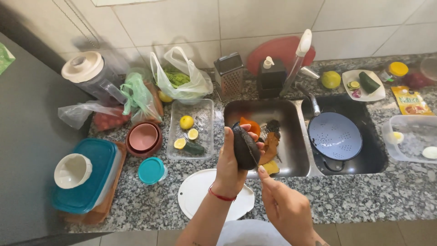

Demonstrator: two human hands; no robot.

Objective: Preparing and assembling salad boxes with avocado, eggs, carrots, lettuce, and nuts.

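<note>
Left hand (230, 166) is gripping a dark avocado (246, 146), fingers (258, 146) wrapping round its far side, thumb side toward the camera. Avocado is standing with long axis near upright, tip tilting slightly away, held over the near edge of the sink (291, 171).

Right hand (284, 207) is sitting just below and right of it, fingers closing on a knife (251, 148), index finger extending along the top. Thin blade is running up along the avocado's long axis, lying against the skin; can't tell if it's biting in. Left hand is the one carrying the fruit; right is just beside.

Containers:
- sink basin beyond the fingers: orange peelings and dark scraps
- right basin: blue colander (334, 135), nothing in it
- clear tray (205, 105) left of the fingers: a whole lemon, lemon halves, a dark green piece
- white cutting board (195, 191) on the worktop (364, 196), under the left wrist
</note>
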